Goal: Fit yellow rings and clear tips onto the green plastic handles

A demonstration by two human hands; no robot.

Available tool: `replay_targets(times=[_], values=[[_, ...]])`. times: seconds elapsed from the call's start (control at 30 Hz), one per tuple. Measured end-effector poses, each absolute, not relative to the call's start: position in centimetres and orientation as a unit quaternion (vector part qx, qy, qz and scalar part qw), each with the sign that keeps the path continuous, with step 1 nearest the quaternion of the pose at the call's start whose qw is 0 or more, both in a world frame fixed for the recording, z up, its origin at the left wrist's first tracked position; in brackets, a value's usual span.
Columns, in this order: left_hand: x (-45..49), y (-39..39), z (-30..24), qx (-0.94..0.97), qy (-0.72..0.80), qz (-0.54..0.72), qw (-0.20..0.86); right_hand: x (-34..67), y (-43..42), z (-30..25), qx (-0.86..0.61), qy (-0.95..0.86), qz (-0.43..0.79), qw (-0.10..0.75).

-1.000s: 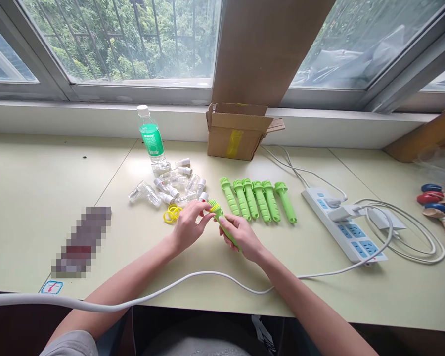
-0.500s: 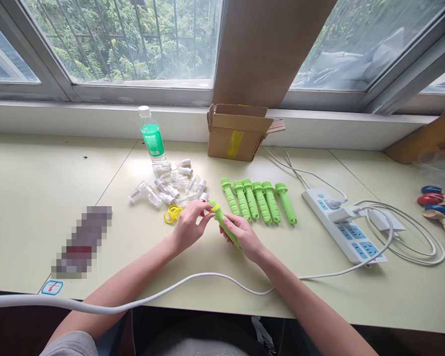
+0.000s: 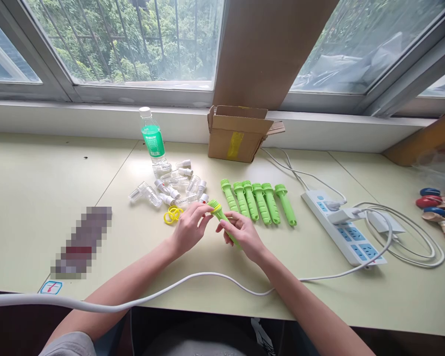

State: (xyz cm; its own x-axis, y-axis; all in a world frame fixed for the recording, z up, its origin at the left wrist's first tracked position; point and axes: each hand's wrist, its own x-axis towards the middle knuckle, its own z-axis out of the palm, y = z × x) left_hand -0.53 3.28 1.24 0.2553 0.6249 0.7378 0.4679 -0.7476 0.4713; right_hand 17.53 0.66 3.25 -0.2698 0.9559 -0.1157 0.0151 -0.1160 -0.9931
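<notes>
My right hand (image 3: pixel 243 236) is wrapped round a green ribbed plastic handle (image 3: pixel 219 213) that points up and to the left. My left hand (image 3: pixel 188 227) pinches at the handle's flared head, where a yellow band shows. Just left of my left hand lies a small heap of yellow rings (image 3: pixel 172 214). Behind it are several clear plastic tubes with white caps (image 3: pixel 170 187). A row of several more green handles (image 3: pixel 259 200) lies on the table to the right of my hands.
A water bottle with a green label (image 3: pixel 153 139) and an open cardboard box (image 3: pixel 237 132) stand by the window sill. A white power strip (image 3: pixel 343 229) with plugs and coiled cable lies right. A white cable (image 3: pixel 170 289) crosses the front edge. Coloured wooden toys (image 3: pixel 439 210) sit far right.
Both hands stay on the green handle, shifting slightly upward. My right fingers have loosened and moved along the shaft a little.
</notes>
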Motion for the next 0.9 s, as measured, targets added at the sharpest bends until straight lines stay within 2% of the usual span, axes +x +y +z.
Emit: replay_targets(times=[0.17,0.4,0.7,0.9], values=[[-0.5,3.3,1.3,0.785,0.350,0.505,0.077,17.4,0.5,3.1,-0.456,-0.559,0.589,0.364],[-0.5,3.3,1.1,0.799,0.351,0.481,0.088,17.2,0.3,2.7,-0.484,-0.510,0.599,0.384],[-0.5,3.2,1.4,0.801,0.343,0.485,0.074,17.3,0.6,2.8,-0.443,-0.571,0.577,0.380],[-0.4,3.4,1.0,0.800,0.355,0.472,0.105,17.1,0.4,2.1,-0.486,-0.525,0.585,0.382]])
